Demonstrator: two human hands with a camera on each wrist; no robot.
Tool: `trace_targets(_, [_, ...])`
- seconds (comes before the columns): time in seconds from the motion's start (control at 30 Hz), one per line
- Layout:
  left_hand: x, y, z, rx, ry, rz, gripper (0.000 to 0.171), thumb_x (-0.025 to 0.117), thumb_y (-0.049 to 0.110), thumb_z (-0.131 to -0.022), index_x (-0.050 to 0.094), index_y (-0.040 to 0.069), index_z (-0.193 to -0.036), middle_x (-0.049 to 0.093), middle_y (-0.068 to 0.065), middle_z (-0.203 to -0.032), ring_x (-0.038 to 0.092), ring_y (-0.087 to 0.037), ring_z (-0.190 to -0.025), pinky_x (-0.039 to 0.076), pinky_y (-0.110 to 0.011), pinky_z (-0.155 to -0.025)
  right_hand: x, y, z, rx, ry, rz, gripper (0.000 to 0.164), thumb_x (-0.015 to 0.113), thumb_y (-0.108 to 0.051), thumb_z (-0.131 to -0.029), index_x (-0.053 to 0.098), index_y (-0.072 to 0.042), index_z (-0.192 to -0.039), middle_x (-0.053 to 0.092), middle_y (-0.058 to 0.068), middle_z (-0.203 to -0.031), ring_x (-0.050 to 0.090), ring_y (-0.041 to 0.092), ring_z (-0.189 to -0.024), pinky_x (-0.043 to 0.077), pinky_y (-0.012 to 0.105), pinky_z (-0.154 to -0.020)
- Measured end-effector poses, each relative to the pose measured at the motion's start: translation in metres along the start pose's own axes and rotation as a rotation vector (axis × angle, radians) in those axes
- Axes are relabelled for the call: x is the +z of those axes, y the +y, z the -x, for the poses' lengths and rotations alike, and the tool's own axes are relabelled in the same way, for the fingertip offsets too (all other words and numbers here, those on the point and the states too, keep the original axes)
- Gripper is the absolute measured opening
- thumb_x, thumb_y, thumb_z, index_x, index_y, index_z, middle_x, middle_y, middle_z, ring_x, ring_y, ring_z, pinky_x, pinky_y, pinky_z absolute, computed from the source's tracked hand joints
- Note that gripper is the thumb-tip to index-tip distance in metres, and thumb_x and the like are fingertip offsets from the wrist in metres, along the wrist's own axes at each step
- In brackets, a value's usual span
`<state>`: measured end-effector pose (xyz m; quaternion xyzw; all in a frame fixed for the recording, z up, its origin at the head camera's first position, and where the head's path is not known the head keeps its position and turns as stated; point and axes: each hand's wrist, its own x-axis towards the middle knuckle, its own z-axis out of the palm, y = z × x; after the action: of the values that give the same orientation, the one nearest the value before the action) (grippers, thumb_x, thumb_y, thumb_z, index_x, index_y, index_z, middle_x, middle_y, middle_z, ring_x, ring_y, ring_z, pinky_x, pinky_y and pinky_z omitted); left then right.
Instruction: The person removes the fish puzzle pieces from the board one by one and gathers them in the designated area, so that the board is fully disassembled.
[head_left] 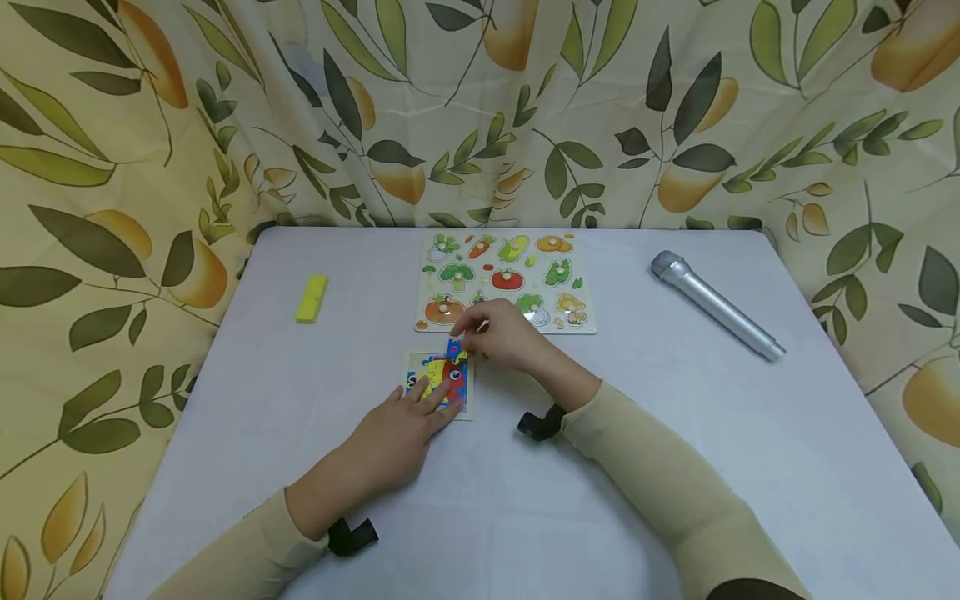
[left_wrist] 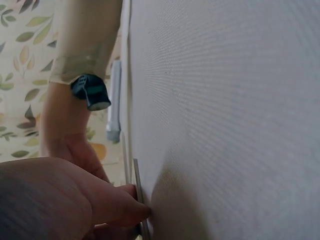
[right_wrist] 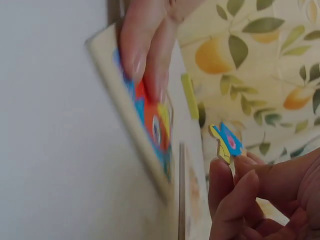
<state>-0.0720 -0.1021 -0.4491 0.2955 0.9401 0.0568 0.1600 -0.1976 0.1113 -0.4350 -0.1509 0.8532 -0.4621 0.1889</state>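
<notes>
A small jigsaw puzzle board (head_left: 471,408) with a pale frame lies near the middle of the table, its picture a red and yellow figure with a round eye on blue. My left hand (head_left: 393,429) rests on it with fingers spread, covering its lower left part. Beside the board's edge, the left thumb (left_wrist: 132,210) shows in the left wrist view. Above the board's top edge, my right hand (head_left: 504,333) pinches a blue and yellow puzzle piece (right_wrist: 229,142) between thumb and fingers. A pink spot marks the piece.
Behind the puzzle lies a vegetable peg board (head_left: 581,325) with several pictured pieces. A yellow block (head_left: 312,298) is at the left, a silver microphone (head_left: 716,304) at the right. A leaf-patterned curtain (head_left: 465,117) hangs behind the white table (head_left: 600,533).
</notes>
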Motion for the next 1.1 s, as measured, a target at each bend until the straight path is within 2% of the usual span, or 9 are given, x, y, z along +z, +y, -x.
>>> trace_targets(0.2, [-0.001,0.0,0.0,-0.006,-0.01,0.013,0.052,0.057,0.02,-0.11,0.053,0.026,-0.161,0.039,-0.005,-0.175,0.037,-0.042,-0.161,0.039,-0.066,-0.124,-0.023,0.016,0.012,0.081,0.018,0.037,0.014,0.073,-0.004,-0.099,0.082,-0.01,-0.107,0.072,0.009,-0.099,0.067,0.021,-0.077,0.058,0.029,-0.064])
trace_targets(0.5, [-0.001,0.0,0.001,-0.007,-0.005,0.021,0.053,0.055,0.019,-0.11,0.051,0.027,-0.162,0.038,-0.004,-0.176,0.036,-0.042,-0.162,0.038,-0.066,-0.125,-0.041,0.035,0.022,0.115,0.015,0.091,0.009,0.076,-0.005,-0.097,0.082,-0.01,-0.101,0.073,0.008,-0.097,0.066,0.02,-0.073,0.058,0.03,-0.064])
trace_targets(0.8, [-0.001,0.0,0.001,-0.014,-0.012,0.019,0.053,0.056,0.019,-0.11,0.052,0.027,-0.162,0.037,-0.004,-0.176,0.036,-0.042,-0.162,0.038,-0.066,-0.125,-0.044,0.041,0.022,0.168,0.007,0.104,0.011,0.075,-0.002,-0.098,0.083,-0.01,-0.099,0.076,0.009,-0.094,0.065,0.02,-0.071,0.056,0.029,-0.06])
trace_targets(1.1, [0.0,0.0,0.001,-0.009,-0.011,0.024,0.052,0.055,0.019,-0.11,0.052,0.026,-0.162,0.038,-0.005,-0.175,0.035,-0.041,-0.162,0.037,-0.066,-0.125,-0.037,0.041,0.021,0.169,0.026,0.115,0.014,0.072,0.001,-0.098,0.082,-0.008,-0.101,0.077,0.01,-0.096,0.067,0.018,-0.071,0.059,0.027,-0.066])
